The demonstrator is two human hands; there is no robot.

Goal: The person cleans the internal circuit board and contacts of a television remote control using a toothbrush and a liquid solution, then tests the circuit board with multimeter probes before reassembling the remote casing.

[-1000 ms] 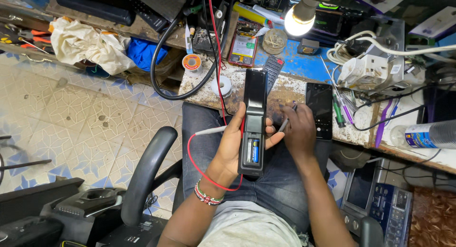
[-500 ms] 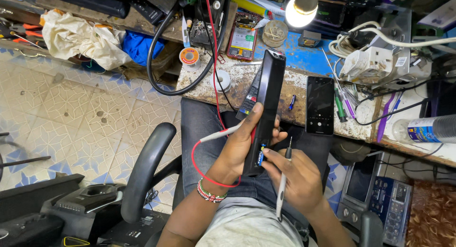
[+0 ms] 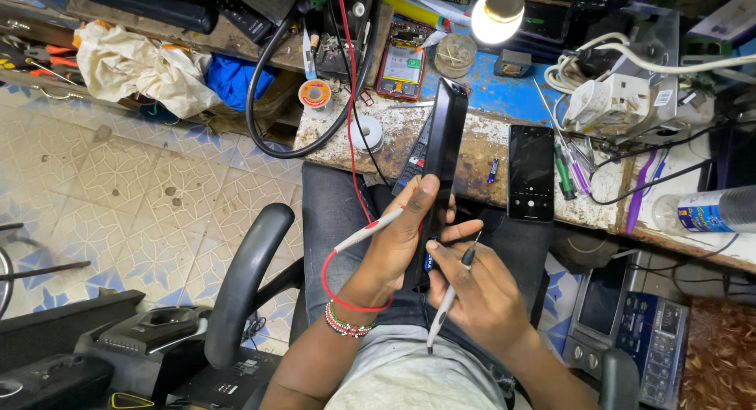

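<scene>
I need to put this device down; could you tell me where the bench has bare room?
Bare patch of bench between the held device and the dark phone. Crowded behind around the lamp, and right by the screwdrivers and cables.

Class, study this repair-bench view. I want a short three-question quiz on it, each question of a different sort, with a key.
1. True or false: the left hand holds the long black device turned edge-on to the camera.
2. What does the right hand hold? A) a pen-shaped probe B) a roll of tape C) a bottle
3. Fill in: the dark phone lying flat on the workbench is to the ____ of the held device.

Key: 1 true; 2 A; 3 right.
</scene>
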